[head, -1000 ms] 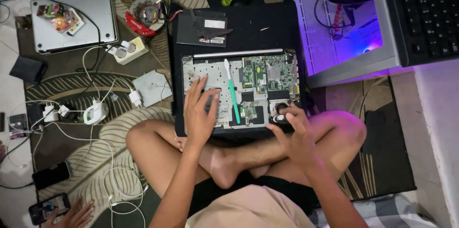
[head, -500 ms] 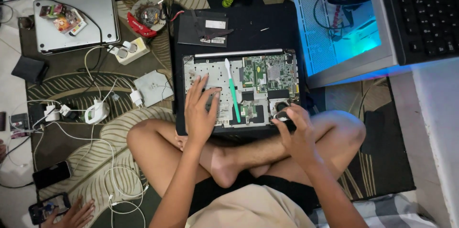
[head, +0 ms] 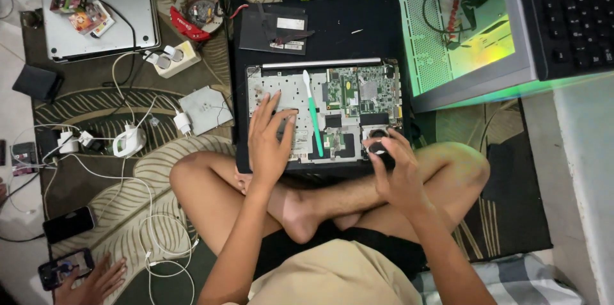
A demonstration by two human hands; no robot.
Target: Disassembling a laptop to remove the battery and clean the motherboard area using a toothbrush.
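An opened laptop (head: 345, 97) with its bare circuit board lies on a black mat in front of my crossed legs. A green and white toothbrush (head: 313, 113) rests on the board. My left hand (head: 269, 140) lies flat, fingers spread, on the laptop's left part beside the brush. My right hand (head: 391, 165) curls around a small round black fan (head: 378, 147) at the laptop's lower right corner. A removed black cover panel (head: 275, 28) lies beyond the laptop.
A lit desktop case (head: 467, 36) and a keyboard (head: 569, 14) stand at the right. A closed silver laptop (head: 99, 20), chargers, white cables and a power strip (head: 173, 60) cover the rug at left. Another person's hand (head: 96, 279) rests by a phone (head: 61, 270).
The glow on the desktop case changed from purple and blue to green and yellow. My right hand shifted slightly on the fan. My left hand stayed put.
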